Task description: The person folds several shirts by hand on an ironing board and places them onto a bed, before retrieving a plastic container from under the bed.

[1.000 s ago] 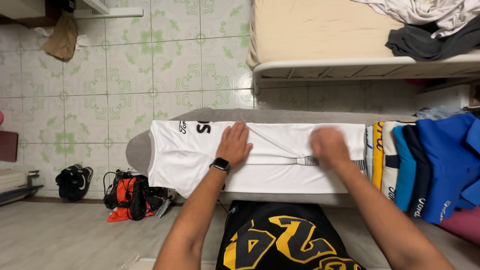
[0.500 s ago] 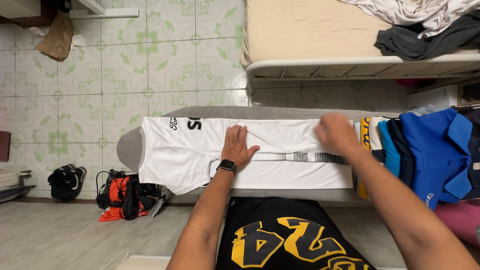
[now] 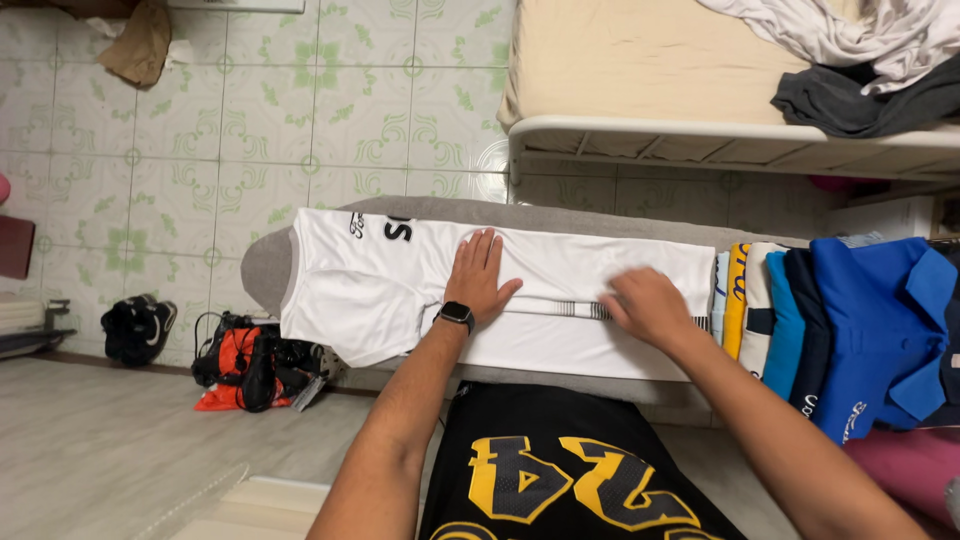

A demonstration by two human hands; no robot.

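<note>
Pressing flat with spread fingers, the left hand (image 3: 480,275) and right hand (image 3: 645,305) lie apart on the white shirt (image 3: 400,290), pinning it smooth along the grey ironing board (image 3: 262,275), gripping nothing.

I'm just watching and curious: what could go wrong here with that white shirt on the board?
The white shirt overhangs the grey ironing board at its near left corner, so it might slide off. The right hand presses close to the hanging folded shirts and could knock them. The left hand lies flat on the shirt.
</note>
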